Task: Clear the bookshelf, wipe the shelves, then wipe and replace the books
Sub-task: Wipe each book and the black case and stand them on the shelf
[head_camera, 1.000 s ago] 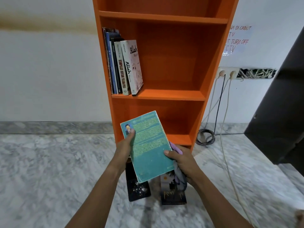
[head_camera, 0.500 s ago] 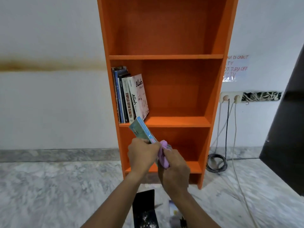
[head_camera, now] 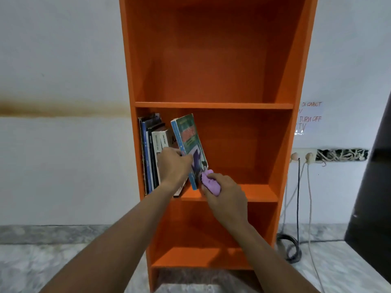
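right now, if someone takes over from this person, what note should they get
Left hand: grips the green book at its spine.
Right hand: holds the cloth, bunched, by the book's lower corner.
Where: the green book leans tilted over the middle shelf, just right of the row of books standing at its left end.
Done: that row is in the bookshelf.
Left: probably stand the green book against the row; any other books are out of view.
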{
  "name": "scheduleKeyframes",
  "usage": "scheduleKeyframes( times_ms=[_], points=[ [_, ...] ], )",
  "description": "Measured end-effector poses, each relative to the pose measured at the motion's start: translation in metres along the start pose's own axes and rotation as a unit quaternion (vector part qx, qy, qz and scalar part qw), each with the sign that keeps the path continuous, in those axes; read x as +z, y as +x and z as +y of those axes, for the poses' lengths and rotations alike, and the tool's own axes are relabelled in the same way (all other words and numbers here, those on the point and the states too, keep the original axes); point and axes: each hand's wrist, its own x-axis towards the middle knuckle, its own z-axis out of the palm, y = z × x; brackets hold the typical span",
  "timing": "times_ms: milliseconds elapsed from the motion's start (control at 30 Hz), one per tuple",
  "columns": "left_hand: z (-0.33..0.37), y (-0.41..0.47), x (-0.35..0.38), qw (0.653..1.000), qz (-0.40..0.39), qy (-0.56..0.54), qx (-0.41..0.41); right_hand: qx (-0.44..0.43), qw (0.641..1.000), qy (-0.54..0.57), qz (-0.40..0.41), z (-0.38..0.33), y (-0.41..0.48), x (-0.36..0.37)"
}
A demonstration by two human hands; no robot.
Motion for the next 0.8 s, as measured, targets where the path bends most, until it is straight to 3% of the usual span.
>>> scheduleKeyframes(
  times_ms=[400, 633, 800],
  points=[
    [-0.074, 0.029, 0.052, 0.986, 0.081, 0.14, -0.031, 0.068, 0.993, 0.044, -0.084, 0.053, -0.007, 0.072],
    [-0.073, 0.027, 0.041, 0.97, 0.081, 0.228, -0.022, 0.099, 0.988, 0.044, -0.105, 0.062, -0.019, 0.06],
    [-0.068, 0.018, 0.035, 0.97, 0.089, 0.216, -0.059, 0.104, 0.986, 0.042, -0.121, 0.063, -0.03, 0.041]
  ],
)
